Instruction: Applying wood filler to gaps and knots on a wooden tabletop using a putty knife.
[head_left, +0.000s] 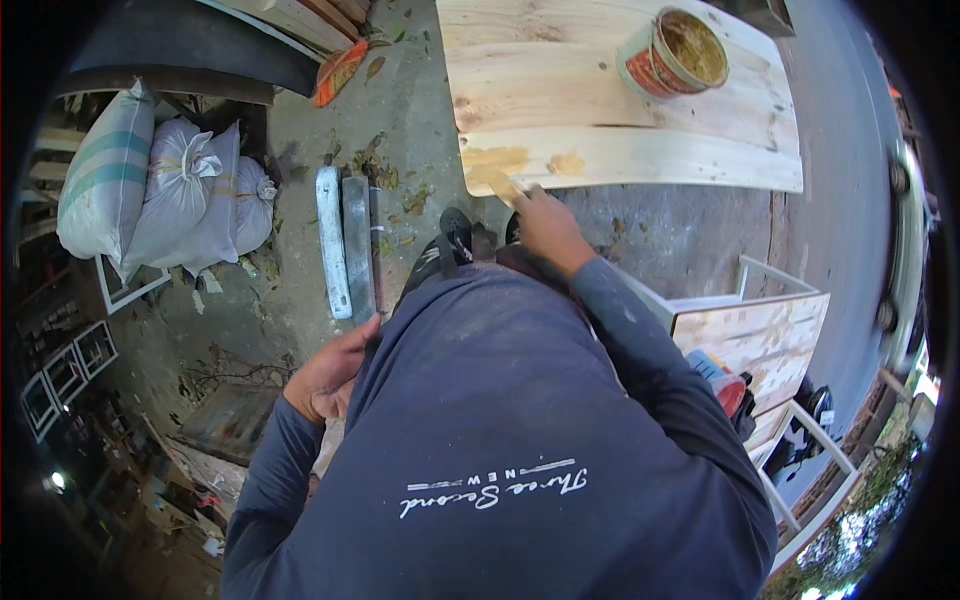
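My right hand (551, 229) grips a flat spreader (505, 187), its blade over wet tan filler (495, 159) at the near left corner of a pale wooden tabletop (712, 157). A second filler patch (566, 164) lies just right of it. On the far part of the tabletop stands a tub (686, 52) smeared with brown paste inside. My left hand (334, 375) hangs beside my body at the shirt's edge, its fingers partly curled; whether it holds anything is hidden.
Several tied white sacks (180, 187) stand at left. Two long bars, one whitish (333, 240) and one grey (358, 247), lie on the concrete floor. At right are a smaller wood-topped table (780, 337) with a red container (726, 390) by it, a white frame (814, 480) and a road.
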